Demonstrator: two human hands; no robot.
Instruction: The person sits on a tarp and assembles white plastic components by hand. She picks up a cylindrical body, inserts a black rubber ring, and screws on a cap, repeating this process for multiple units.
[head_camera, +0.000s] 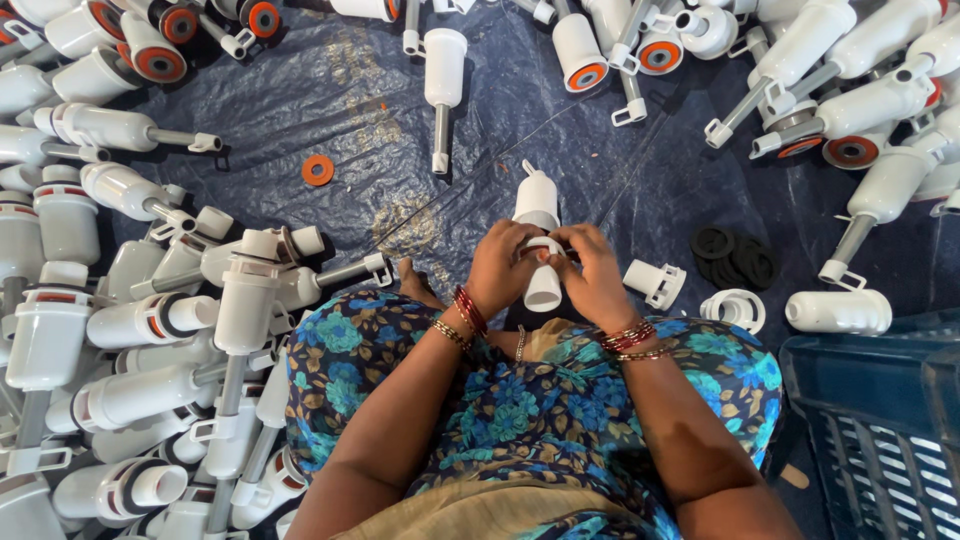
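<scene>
Above the lap, a white plastic plunger part (541, 250) is being clasped by the left hand (503, 268) and right hand (596, 275); it is judged light, rigid, smooth, best gripped around its barrel.

The light here is soft and even, daylight-like, bright enough that nothing sits in real gloom. The dark blue plastic sheet (330, 110) on the floor throws back dull, patchy sheen along its wrinkles, strongest near the middle. The white plastic parts (120, 330) run close to overexposed on their upper sides, with short, faint shadows tucked under them. The wide lens bends the scene outward at the corners, and the blue crate (880, 420) at the lower right looks slightly soft.
</scene>
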